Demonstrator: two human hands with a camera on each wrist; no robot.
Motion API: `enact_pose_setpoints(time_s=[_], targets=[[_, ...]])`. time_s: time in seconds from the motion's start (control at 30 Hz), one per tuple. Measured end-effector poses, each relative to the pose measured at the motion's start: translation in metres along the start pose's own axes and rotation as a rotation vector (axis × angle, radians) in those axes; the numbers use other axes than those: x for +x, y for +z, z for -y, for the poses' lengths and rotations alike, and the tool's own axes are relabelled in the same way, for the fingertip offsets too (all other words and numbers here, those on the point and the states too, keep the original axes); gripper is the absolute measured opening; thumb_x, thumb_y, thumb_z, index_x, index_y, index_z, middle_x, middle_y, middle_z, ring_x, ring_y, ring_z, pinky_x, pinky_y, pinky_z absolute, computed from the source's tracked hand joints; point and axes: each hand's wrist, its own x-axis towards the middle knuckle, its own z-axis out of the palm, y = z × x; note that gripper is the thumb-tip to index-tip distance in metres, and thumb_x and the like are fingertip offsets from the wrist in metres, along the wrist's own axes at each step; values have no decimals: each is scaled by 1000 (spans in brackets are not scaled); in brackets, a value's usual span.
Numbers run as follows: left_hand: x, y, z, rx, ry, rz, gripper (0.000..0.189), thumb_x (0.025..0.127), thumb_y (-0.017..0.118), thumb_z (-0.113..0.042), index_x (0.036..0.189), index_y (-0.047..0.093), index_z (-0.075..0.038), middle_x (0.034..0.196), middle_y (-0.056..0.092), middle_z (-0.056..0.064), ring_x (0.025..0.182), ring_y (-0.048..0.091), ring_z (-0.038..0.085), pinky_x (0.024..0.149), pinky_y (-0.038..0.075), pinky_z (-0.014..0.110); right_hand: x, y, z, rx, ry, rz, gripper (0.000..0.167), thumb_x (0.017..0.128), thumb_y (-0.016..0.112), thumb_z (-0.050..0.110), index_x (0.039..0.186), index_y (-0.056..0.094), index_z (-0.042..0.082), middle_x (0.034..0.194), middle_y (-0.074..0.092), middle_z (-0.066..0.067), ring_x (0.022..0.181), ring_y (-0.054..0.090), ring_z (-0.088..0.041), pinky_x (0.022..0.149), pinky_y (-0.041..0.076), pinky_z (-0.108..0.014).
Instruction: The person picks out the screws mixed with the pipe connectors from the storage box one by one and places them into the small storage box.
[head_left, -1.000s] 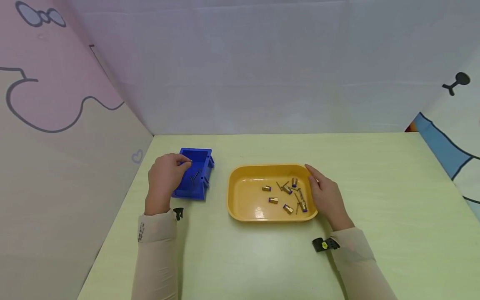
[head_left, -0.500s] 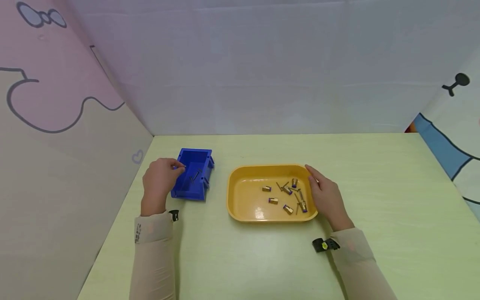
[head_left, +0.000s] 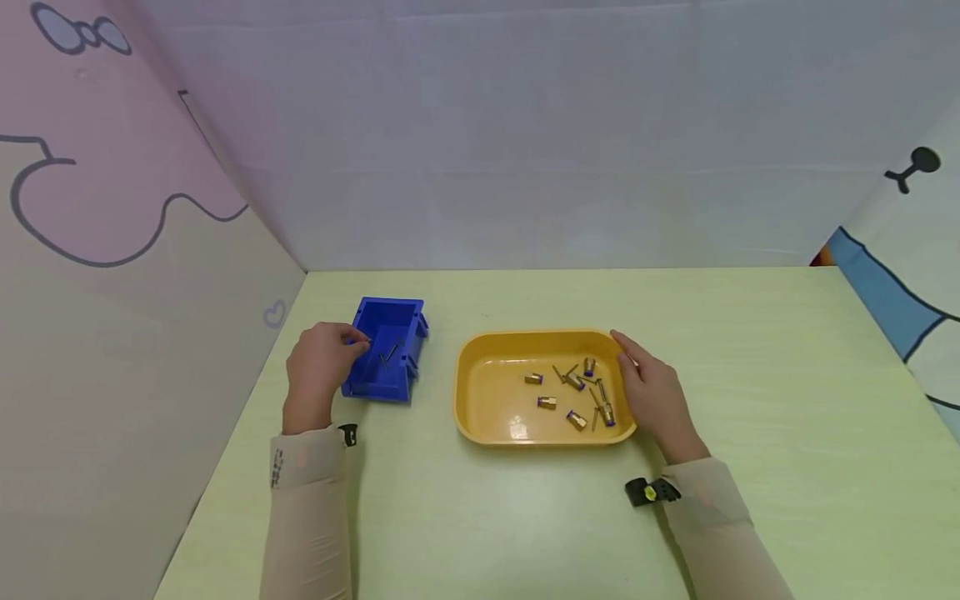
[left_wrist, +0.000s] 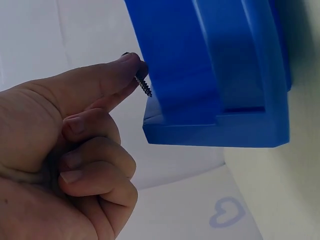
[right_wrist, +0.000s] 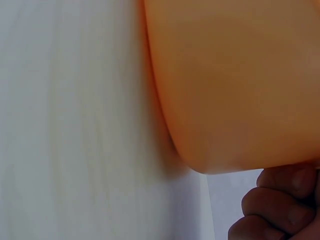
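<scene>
My left hand [head_left: 321,367] pinches a small dark screw [left_wrist: 144,86] between thumb and index finger; the left wrist view shows its threaded end pointing down. The hand is above the left side of the blue bin [head_left: 381,388], where a few dark screws [head_left: 392,352] lie on the floor. My right hand [head_left: 658,403] holds the right end of the yellow tray [head_left: 480,433], its curled fingers [right_wrist: 280,200] against the end wall in the right wrist view. Inside the tray are several brass fittings [head_left: 576,419] with blue ends, and several screws [head_left: 594,418] mostly toward the right.
Both containers stand on a pale green table [head_left: 480,517], with a strip of tabletop between them. A white cloth wall [head_left: 525,150] rises behind the table, and a printed wall [head_left: 150,350] borders it on the left.
My left hand has shifted slightly left and toward me at the blue bin, still pinching the screw. The right hand and the yellow tray stay in place.
</scene>
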Motion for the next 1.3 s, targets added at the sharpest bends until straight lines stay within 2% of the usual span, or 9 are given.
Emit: enact_pose_setpoints(time_s=[0.4, 0.77, 0.93, 1.13, 1.3], targets=[[2, 8, -2, -5, 46, 18, 21, 96, 67, -27, 108, 77, -15, 118, 70, 12, 96, 67, 31, 61, 50, 39, 0, 1, 0, 10, -8, -10, 43, 109, 40, 26, 150, 47, 16, 57, 39, -2, 50, 36, -18, 51, 35, -31], [3, 13, -2, 16, 45, -2, 20, 97, 66, -25, 110, 77, -15, 113, 72, 11, 89, 67, 28, 61, 49, 38, 0, 1, 2, 4, 16, 10, 45, 109, 39, 30, 151, 45, 17, 59, 40, -3, 53, 36, -19, 53, 35, -31], [4, 14, -1, 13, 53, -3, 22, 97, 65, -26, 113, 76, -14, 118, 70, 13, 91, 67, 29, 61, 49, 39, 0, 1, 1, 1, 13, 6, 45, 109, 38, 30, 151, 45, 17, 59, 40, -3, 52, 36, -19, 53, 34, -31], [1, 12, -9, 12, 108, -6, 26, 98, 64, -31, 116, 74, -15, 123, 68, 12, 98, 67, 31, 66, 51, 42, 0, 0, 2, 4, 29, 13, 45, 109, 38, 30, 152, 44, 18, 59, 40, -3, 53, 37, -19, 52, 35, -31], [-5, 11, -22, -8, 185, -39, 26, 98, 64, -34, 115, 75, -18, 114, 69, 9, 91, 65, 27, 62, 49, 39, 0, 0, 3, 2, 30, 10, 45, 109, 38, 28, 152, 45, 17, 60, 41, -4, 53, 36, -19, 53, 35, -31]])
